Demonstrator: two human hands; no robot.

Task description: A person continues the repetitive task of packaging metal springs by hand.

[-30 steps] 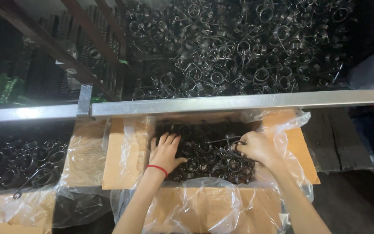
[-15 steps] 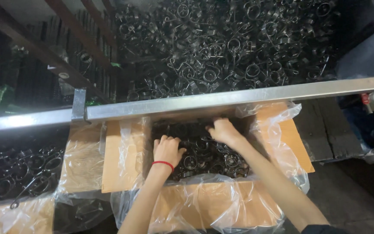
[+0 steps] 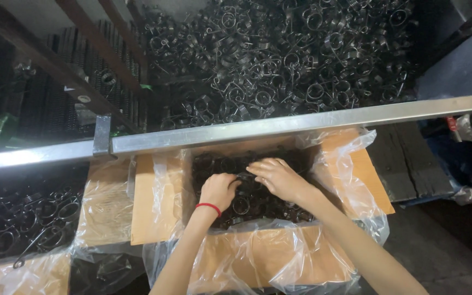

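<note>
1. Fingers [image 3: 235,182] of your left hand [image 3: 218,190] curl down into the dark coiled metal wire springs [image 3: 247,205] that fill the box; they look clenched on one, though the tangle hides the tips, so I cannot tell for sure that it is held.
2. Your right hand [image 3: 277,177] lies flat just beside the left, nearly touching it, its fingers spread over the same springs, pressing and not gripping. Keep that palm broad so the pile settles evenly.
3. Work from the middle toward the walls of the open brown cardboard box with its clear plastic liner [image 3: 258,257]; the springs sit inside that liner, so mind loose wire ends snagging the film.
4. Keep the red band on your left wrist [image 3: 208,207] clear of hooked ends.
5. Just beyond the box runs a bright square steel rail [image 3: 301,123]; keep your knuckles below it when lifting.
6. Beyond the rail lies a large loose heap of the same springs [image 3: 279,60], and to your left a second lined box [image 3: 28,218] holds more.
</note>
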